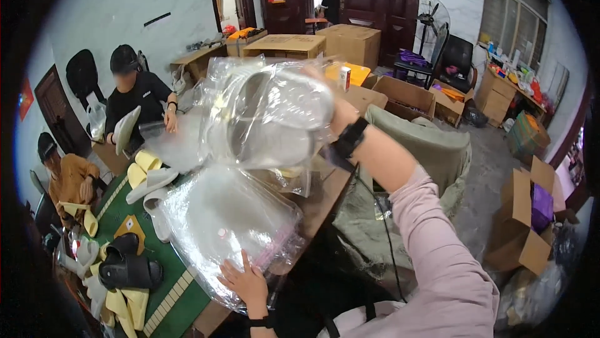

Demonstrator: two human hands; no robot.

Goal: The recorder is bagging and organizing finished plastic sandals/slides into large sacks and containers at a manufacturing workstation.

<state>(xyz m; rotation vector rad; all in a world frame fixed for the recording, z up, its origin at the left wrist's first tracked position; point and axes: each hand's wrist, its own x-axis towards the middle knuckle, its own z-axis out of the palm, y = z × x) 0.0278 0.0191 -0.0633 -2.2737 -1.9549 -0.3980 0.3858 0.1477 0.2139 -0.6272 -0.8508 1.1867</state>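
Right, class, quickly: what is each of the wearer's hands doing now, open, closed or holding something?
Left hand: open, spread on the clear bags.
Right hand: closed, holding up the bagged slippers.

"What's on the green-topped table (170, 275)?"
"Clear, flat plastic bags (212, 219) at its near right; chunky black slippers (122, 269) toward its left. A clear plastic bag of pale slippers (284, 104) is above it."
"Around it?"
"Brown cardboard boxes (347, 44) behind, a fabric-draped olive armchair (431, 144) right, an open brown cardboard box (515, 225) farther right."
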